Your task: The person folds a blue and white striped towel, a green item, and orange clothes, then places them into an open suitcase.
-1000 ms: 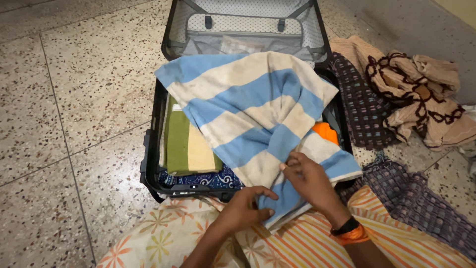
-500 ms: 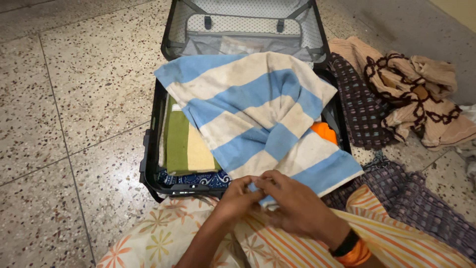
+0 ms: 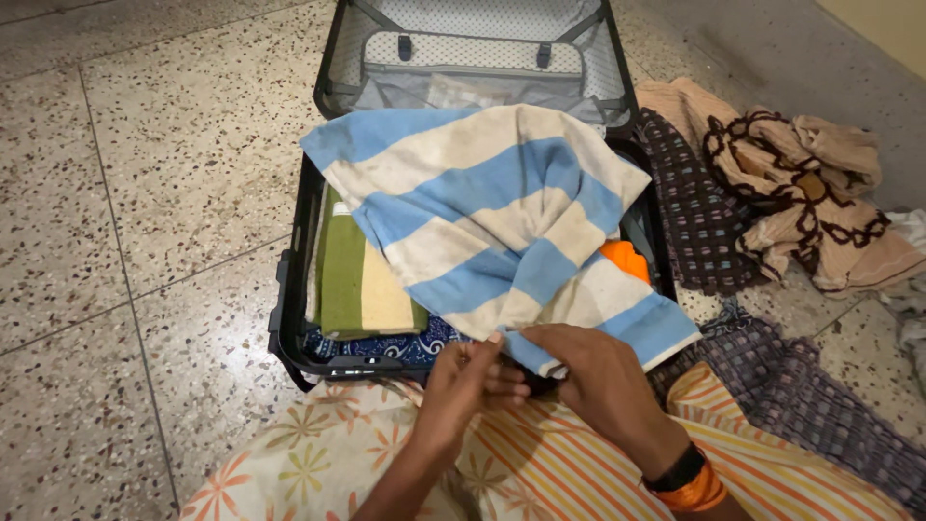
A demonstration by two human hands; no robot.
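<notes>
Striped towel point(image 3: 502, 222) – draped over open suitcase point(image 3: 294, 289); left hand point(image 3: 463, 381) and right hand point(image 3: 593, 381) both pinch its near edge.

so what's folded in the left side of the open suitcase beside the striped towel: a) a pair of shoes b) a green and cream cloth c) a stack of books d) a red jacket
b: a folded green and cream cloth lies in the suitcase, left of the blue and cream towel.

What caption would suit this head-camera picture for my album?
Both hands, left hand and right hand, grip the blue-and-cream striped towel draped over an open black suitcase on speckled floor.
</notes>
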